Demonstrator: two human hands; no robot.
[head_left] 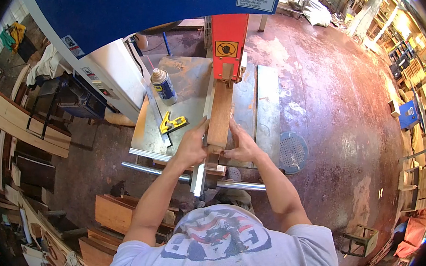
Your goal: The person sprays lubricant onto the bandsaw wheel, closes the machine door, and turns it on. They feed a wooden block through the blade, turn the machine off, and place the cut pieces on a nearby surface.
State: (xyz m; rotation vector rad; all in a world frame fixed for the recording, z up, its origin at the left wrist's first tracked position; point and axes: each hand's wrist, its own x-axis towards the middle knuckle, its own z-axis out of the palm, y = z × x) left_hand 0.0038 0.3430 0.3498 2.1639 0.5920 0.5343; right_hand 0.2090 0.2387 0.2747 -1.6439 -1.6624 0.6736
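Note:
A long wooden block (220,116) lies on the metal saw table (195,75), its far end under the red blade guard (228,30) of a bandsaw. My left hand (193,144) grips the near left side of the block, beside the metal fence (208,94). On the opposite side, my right hand (242,144) presses against the block with its thumb near the closest end. A combination square with a yellow head (173,123) rests left of my left hand. The blade itself cannot be made out.
A spray can (164,86) stands on the table's left part. The blue bandsaw housing (147,11) hangs over the upper left. A metal rail (241,185) crosses the front. Wooden boards (113,213) are stacked lower left, and a small stool (360,240) stands right.

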